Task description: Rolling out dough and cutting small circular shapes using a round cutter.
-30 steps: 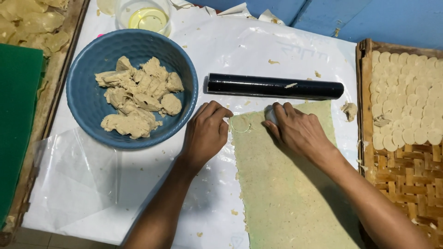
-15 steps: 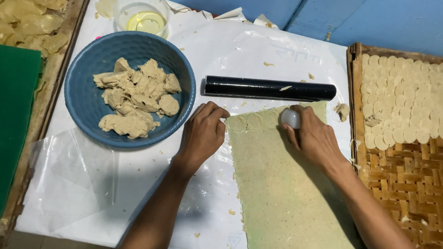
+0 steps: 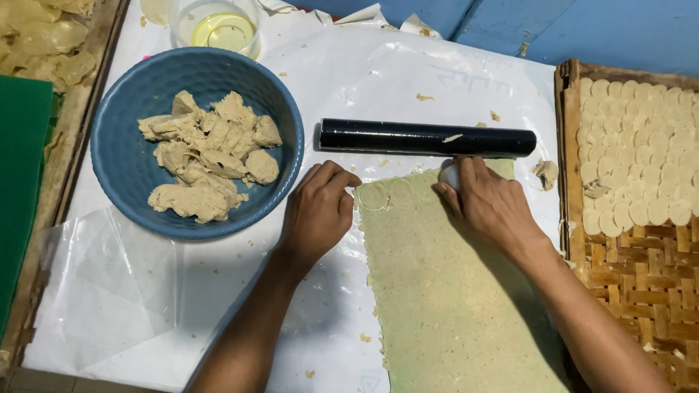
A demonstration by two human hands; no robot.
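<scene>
- The dough sheet is a long, flat, greenish-tan strip, thinly rolled, with a grainy, speckled surface and ragged edges; it lies on the white plastic sheet covering the table, running from the black rolling pin down to the bottom edge of the view
- Faint round outlines are pressed into its top left corner, just beside the left hand
- The left hand rests knuckles-up at the strip's left edge; its fingers are curled in loosely, the tips touching the dough's corner, holding nothing that can be seen
- The right hand lies on the strip's top right part, fingers closed around a small round whitish cutter, which sits on the dough just below the pin; only a part of it shows
- The pin lies crosswise, along the strip's top end
- A blue bowl left of the hands holds torn lumps of beige dough; a clear cup of yellowish liquid stands above it
- A woven bamboo tray at the right carries rows of pale cut discs; crumbs of dough lie scattered over the plastic
</scene>
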